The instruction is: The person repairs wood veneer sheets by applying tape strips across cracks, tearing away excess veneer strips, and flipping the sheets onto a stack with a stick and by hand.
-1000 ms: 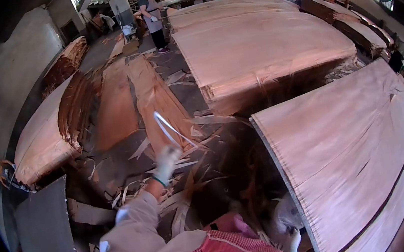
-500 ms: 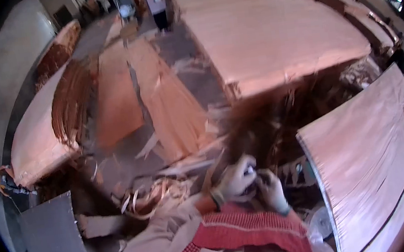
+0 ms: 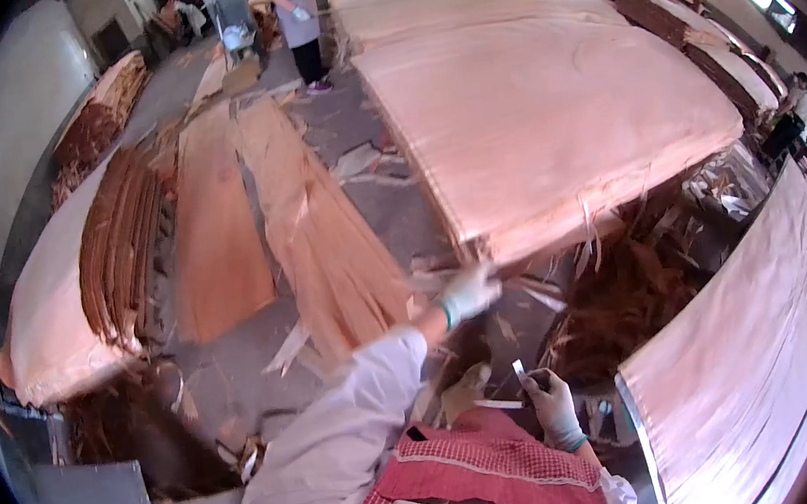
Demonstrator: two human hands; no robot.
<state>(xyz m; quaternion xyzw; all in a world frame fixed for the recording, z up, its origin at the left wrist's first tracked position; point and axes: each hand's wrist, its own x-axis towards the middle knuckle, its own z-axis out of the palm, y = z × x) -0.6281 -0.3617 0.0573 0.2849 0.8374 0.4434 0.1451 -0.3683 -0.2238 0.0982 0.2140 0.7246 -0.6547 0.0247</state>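
Note:
My left hand [image 3: 469, 292], in a pale glove, reaches out to the near left corner of a large stack of thin wood veneer sheets [image 3: 555, 92]. Motion smears its fingers, and whether they touch the stack cannot be made out. Close to my body, my right hand [image 3: 556, 413], gloved too, is closed around a small flat blade [image 3: 519, 370]. The blade's bright, squared end points up and away from me; the rest is hidden in my fingers.
Long veneer strips [image 3: 320, 232] lie on the floor left of the stack. More stacked veneer [image 3: 57, 305] stands farther left. A pale sheet-covered surface [image 3: 738, 352] rises at right. Torn scraps [image 3: 630, 295] lie under the stack's front. A person [image 3: 299, 23] stands at the back.
My hands were together in front of me; the left has moved forward and up to the stack corner. The right stays low with the blade. The view has shifted, bringing the stack closer.

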